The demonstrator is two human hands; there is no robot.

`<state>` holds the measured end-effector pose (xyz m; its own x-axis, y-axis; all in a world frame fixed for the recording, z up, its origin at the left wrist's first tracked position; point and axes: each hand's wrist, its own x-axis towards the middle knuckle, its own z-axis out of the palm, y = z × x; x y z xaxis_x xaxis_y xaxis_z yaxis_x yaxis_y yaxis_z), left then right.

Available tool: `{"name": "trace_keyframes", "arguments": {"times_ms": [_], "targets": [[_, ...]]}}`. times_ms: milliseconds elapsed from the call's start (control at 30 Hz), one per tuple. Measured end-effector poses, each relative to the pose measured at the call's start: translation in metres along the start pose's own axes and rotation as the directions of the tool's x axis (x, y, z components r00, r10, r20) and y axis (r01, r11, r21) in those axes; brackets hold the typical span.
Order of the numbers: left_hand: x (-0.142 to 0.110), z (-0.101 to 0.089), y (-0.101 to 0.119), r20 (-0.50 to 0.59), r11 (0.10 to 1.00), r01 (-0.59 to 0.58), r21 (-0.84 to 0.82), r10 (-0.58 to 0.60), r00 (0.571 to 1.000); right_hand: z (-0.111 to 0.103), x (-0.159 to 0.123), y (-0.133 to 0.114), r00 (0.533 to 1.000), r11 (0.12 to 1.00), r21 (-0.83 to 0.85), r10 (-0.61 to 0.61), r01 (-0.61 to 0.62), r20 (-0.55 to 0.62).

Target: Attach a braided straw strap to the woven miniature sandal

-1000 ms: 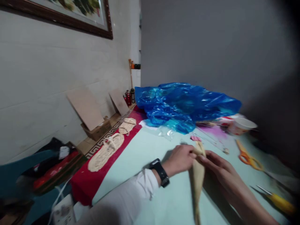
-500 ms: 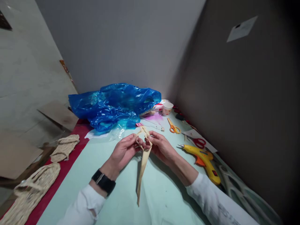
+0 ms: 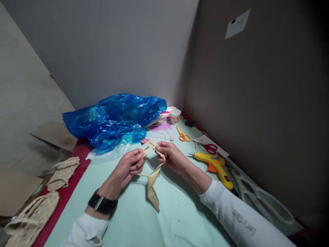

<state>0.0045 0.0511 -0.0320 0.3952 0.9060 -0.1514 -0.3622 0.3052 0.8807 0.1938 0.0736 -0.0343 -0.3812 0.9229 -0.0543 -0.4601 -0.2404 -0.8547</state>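
Note:
Both of my hands hold one tan dried leaf strip above a pale green table cover. My left hand pinches its upper left end with closed fingers. My right hand grips the strip's upper right part, fingers curled round it. Between the hands the strip splits into two bands, and its lower pointed end hangs down onto the cover. A black watch sits on my left wrist.
A crumpled blue plastic bag lies behind the hands. To the right are orange scissors, red scissors, a yellow glue gun, large pale scissors and a paper cup. Woven straw sandals lie at left on red cloth.
The camera swung right and downward. My hands have drawn apart, pulling the strip into two bands, and its lower end has folded and dropped onto the cover.

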Motion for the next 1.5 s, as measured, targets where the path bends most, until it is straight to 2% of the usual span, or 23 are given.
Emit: {"name": "trace_keyframes", "arguments": {"times_ms": [133, 400, 533, 633, 733, 900, 1033, 1100, 1267, 1400, 1500], "targets": [[-0.004, 0.004, 0.002, 0.004, 0.999, 0.038, 0.009, -0.038, 0.999, 0.002, -0.001, -0.001, 1.000, 1.000, 0.018, -0.013, 0.014, -0.006], [-0.006, 0.031, -0.012, 0.052, 0.986, -0.100, -0.136, 0.107, 0.993, 0.008, -0.003, 0.004, 0.974, 0.980, 0.031, -0.193, 0.198, -0.120], [-0.009, 0.040, -0.016, 0.088, 0.992, -0.067, -0.109, 0.077, 0.993, 0.011, -0.004, 0.005, 0.961, 0.968, 0.012, -0.247, 0.250, -0.124], [-0.009, 0.035, -0.014, 0.093, 0.999, -0.027, -0.020, 0.029, 0.995, 0.006, -0.002, -0.002, 0.954, 0.963, -0.044, -0.270, 0.267, -0.129], [-0.007, 0.023, -0.004, 0.059, 0.996, 0.016, 0.093, -0.021, 0.998, -0.003, -0.001, -0.014, 0.955, 0.957, -0.134, -0.273, 0.257, -0.116], [-0.015, 0.003, 0.025, 0.004, 0.951, 0.051, 0.305, -0.055, 0.998, -0.015, -0.004, -0.039, 0.972, 0.926, -0.308, -0.233, 0.218, -0.012], [-0.023, 0.002, 0.038, -0.009, 0.905, 0.093, 0.416, -0.098, 0.995, -0.012, -0.008, -0.042, 0.970, 0.877, -0.416, -0.235, 0.240, 0.066], [-0.023, 0.008, 0.035, -0.014, 0.909, 0.067, 0.411, -0.067, 0.998, -0.004, -0.010, -0.033, 0.965, 0.845, -0.466, -0.243, 0.261, 0.100], [-0.011, 0.024, 0.020, -0.027, 0.918, -0.113, 0.380, 0.133, 0.991, 0.021, -0.019, -0.003, 0.947, 0.720, -0.621, -0.293, 0.308, 0.130], [-0.009, 0.021, 0.020, -0.079, 0.890, -0.164, 0.425, 0.218, 0.973, 0.028, -0.022, 0.004, 0.941, 0.635, -0.713, -0.321, 0.297, 0.107], [-0.010, 0.014, 0.024, -0.132, 0.872, -0.170, 0.460, 0.256, 0.957, 0.027, -0.022, 0.001, 0.941, 0.610, -0.738, -0.323, 0.287, 0.099]]}}
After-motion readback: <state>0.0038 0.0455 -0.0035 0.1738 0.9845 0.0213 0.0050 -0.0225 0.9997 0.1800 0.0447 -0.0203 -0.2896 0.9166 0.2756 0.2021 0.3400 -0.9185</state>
